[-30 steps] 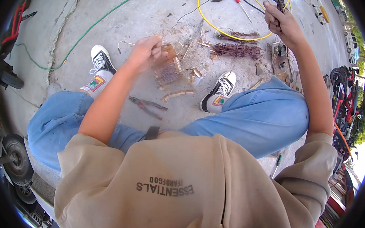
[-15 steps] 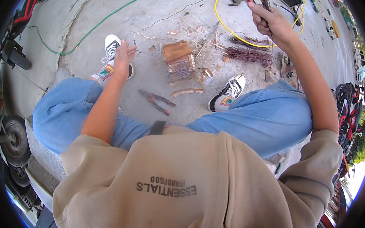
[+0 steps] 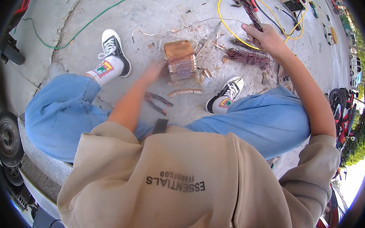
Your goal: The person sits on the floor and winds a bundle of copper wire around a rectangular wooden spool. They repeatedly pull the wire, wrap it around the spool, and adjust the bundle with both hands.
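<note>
The wound coil (image 3: 181, 61) sits just right of the blurred left hand (image 3: 154, 71), grip unclear, while the right hand (image 3: 266, 37) clutches a twisted wire bundle (image 3: 248, 7).

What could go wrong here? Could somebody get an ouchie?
Maybe! The wire bundle in the right hand looks rough, so its strands might scratch the fingers. The blurred left hand is close to the brown block, whose edge might scrape it. And the pliers lie beside the left forearm, which could bump them.
</note>
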`<state>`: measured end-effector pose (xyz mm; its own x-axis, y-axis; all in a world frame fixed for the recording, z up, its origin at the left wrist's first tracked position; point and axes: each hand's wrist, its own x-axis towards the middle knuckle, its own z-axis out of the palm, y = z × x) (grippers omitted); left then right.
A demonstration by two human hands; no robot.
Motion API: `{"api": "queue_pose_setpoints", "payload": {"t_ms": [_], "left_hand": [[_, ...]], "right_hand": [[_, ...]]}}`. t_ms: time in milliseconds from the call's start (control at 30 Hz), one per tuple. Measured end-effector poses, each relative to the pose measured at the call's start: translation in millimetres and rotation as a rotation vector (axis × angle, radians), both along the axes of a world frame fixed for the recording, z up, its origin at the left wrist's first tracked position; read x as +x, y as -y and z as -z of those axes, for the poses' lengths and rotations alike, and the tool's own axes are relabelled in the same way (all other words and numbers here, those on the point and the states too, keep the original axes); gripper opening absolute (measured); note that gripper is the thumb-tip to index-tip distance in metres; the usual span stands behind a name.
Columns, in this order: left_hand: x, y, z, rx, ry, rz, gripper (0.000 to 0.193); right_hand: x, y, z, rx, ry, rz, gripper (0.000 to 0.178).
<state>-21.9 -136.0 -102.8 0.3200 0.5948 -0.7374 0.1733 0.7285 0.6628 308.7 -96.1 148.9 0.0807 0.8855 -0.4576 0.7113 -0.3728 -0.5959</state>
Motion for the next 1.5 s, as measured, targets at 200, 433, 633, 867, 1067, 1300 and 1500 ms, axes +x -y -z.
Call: {"api": "queue_pose_setpoints", "payload": {"t_ms": [200,433,633,867,1067,1300,1500], "left_hand": [[-29,-14,94,0.511,-0.04,0.144,0.033],[-10,-45,36,-0.006,0.219,-0.746,0.026],[-41,-71,-16,0.193,0.021,-0.489,0.02],[-92,-67,-27,0.236,-0.23,-0.414,0.041],[-44,-87,-199,1.522,-0.623,-0.196,0.069],[-15,-73,-256,0.922,0.147,-0.061,0.068],[-46,-61,-241,0.661,0.223,-0.144,0.03]], "right_hand": [[-14,-8,-12,0.086,-0.137,-0.008,0.044],[-22,-25,-36,0.245,-0.612,0.113,0.047],[47,-60,-5,0.261,-1.137,0.432,0.043],[-68,-62,-37,0.239,-0.796,0.257,0.046],[-140,-84,-28,0.215,-1.061,0.078,0.043],[-196,-78,-59,0.145,-1.241,-0.01,0.038],[-182,-72,-50,0.332,-0.953,0.069,0.038]]}}
